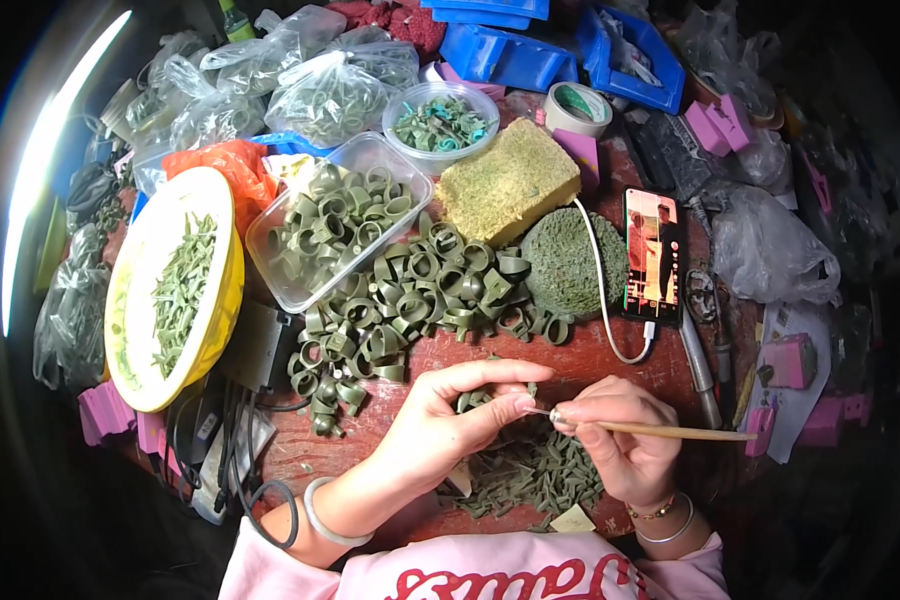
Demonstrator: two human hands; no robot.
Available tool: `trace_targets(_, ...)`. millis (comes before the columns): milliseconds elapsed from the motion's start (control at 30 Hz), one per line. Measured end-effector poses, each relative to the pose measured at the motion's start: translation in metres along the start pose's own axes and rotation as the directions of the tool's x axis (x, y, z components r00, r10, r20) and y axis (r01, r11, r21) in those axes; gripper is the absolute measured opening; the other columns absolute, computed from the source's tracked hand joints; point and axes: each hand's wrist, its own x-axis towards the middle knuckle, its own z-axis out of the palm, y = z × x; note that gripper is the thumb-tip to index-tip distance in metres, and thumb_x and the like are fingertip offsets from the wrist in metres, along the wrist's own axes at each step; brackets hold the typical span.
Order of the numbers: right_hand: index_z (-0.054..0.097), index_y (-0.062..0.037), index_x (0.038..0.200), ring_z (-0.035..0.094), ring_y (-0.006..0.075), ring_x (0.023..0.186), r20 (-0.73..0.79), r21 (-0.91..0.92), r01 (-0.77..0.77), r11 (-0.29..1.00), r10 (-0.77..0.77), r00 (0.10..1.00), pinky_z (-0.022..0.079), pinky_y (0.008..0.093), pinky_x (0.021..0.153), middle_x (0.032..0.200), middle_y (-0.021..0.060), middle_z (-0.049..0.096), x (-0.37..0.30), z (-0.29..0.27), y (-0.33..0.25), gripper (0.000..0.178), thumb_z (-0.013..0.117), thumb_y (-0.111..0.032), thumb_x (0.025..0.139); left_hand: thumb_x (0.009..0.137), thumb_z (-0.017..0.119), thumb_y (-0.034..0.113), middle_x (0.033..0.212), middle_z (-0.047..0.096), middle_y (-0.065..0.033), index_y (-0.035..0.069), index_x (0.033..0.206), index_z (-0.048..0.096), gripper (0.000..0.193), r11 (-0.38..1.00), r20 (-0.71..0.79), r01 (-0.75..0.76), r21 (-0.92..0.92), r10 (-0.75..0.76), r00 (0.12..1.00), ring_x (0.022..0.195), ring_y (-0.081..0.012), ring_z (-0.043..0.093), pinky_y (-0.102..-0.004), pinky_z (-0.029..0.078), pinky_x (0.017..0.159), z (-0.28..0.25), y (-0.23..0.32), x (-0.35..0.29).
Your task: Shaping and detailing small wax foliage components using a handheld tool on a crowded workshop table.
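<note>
My left hand [432,408] is closed on a small olive-green piece [472,400], mostly hidden by the fingers; it looks like one of the rings on the table. A thin tool with a light wooden handle [685,432] is pinched in my right hand [620,440]. Its fine metal tip points left and meets the left thumb and the held piece. Under both hands lies a heap of small dark-green slivers [545,480]. Beyond the left hand, many loose green rings [415,285] spread over the red table [450,352].
A clear tub [270,262] of rings and a tilted yellow basin [125,300] of slivers stand left. Behind are a yellow sponge block [510,180], a round green pad [572,262] and a tape roll [578,108]. At right a phone [652,255] trails a white cable [602,285].
</note>
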Motion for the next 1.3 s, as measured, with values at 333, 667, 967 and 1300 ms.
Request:
trace_targets(333, 0.064, -0.0003, 0.101, 0.065, 0.0203, 0.074, 0.062, 0.058, -0.065, 0.996, 0.062, 0.996, 0.052, 0.0295, 0.067, 0.087, 0.0107, 0.067, -0.001, -0.001, -0.001, 0.015, 0.062, -0.001, 0.087, 0.089, 0.066, 0.013, 0.082, 0.067, 0.0034, 0.011, 0.116, 0.066, 0.027, 0.999, 0.009, 0.023, -0.046, -0.022, 1.0, 0.055, 0.0015, 0.039, -0.0162, 0.029, 0.048, -0.001, -0.001, 0.001)
trace_targets(667, 0.061, 0.0046, 0.104, 0.063, 0.0112, 0.075, -0.167, 0.191, -0.214, 0.958, 0.246, 0.955, 0.048, 0.0191, 0.065, 0.093, 0.0124, 0.064, -0.007, -0.002, 0.003, 0.015, 0.056, -0.004, 0.092, 0.093, 0.059, 0.012, 0.095, 0.067, -0.0021, 0.007, 0.128, 0.055, 0.036, 0.953, 0.144, 0.155, -0.259, -0.121, 0.982, 0.052, 0.0004, 0.035, -0.0157, 0.027, 0.047, -0.004, 0.002, 0.003)
trace_targets(967, 0.062, 0.0039, 0.103, 0.063, 0.0124, 0.079, -0.055, 0.208, -0.158, 0.965, 0.173, 0.983, 0.049, 0.0201, 0.069, 0.094, 0.0122, 0.063, -0.005, -0.002, 0.007, 0.014, 0.056, -0.002, 0.092, 0.094, 0.055, 0.009, 0.095, 0.058, -0.0018, 0.003, 0.13, 0.052, 0.036, 0.854, 0.284, 0.218, -0.473, -0.086, 0.955, 0.055, -0.0007, 0.032, -0.0148, 0.026, 0.048, -0.01, -0.005, 0.003)
trace_targets(1300, 0.062, 0.0044, 0.103, 0.063, 0.0119, 0.079, -0.039, 0.257, -0.217, 0.942, 0.235, 0.971, 0.049, 0.02, 0.069, 0.094, 0.0114, 0.064, -0.006, 0.0, 0.007, 0.014, 0.057, -0.004, 0.093, 0.094, 0.054, 0.008, 0.094, 0.055, -0.0017, 0.001, 0.131, 0.05, 0.038, 0.85, 0.287, 0.228, -0.474, -0.096, 0.953, 0.056, -0.0012, 0.033, -0.0146, 0.025, 0.048, -0.01, -0.003, 0.003)
